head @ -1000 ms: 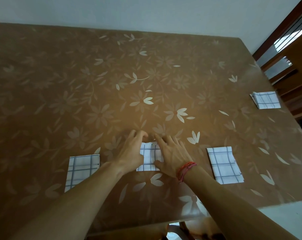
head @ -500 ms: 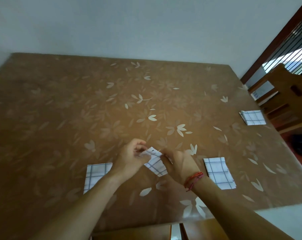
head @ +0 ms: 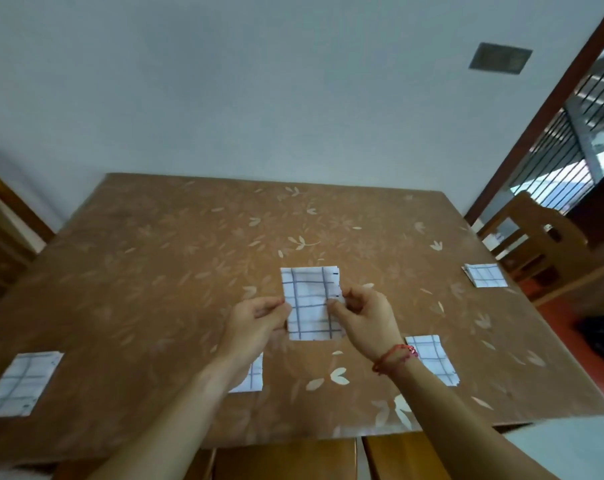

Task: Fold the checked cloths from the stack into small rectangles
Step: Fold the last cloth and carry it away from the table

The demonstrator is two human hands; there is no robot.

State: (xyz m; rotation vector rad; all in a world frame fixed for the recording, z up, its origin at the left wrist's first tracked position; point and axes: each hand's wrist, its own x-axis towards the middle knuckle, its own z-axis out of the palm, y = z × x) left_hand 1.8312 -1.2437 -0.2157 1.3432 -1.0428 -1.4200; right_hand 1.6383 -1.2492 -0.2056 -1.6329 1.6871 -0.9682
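A small folded white cloth with dark checks (head: pixel 311 301) is held up above the brown flowered table (head: pixel 175 271). My left hand (head: pixel 259 322) pinches its left edge and my right hand (head: pixel 362 315) pinches its right edge. Folded checked cloths lie flat on the table: one at the near left (head: pixel 19 384), one partly hidden under my left forearm (head: pixel 253 377), one by my right wrist (head: pixel 434 360). The stack of checked cloths (head: pixel 486 274) sits at the table's right edge.
A wooden chair (head: pixel 550 251) stands beside the table's right edge, and another chair back (head: pixel 2 233) shows at the left. A pale wall runs behind the table. A barred opening is at the far right.
Both hands have lifted the folded cloth off the table and now hold it upright by its side edges. The camera tilted up, showing more wall and a further cloth at the near left.
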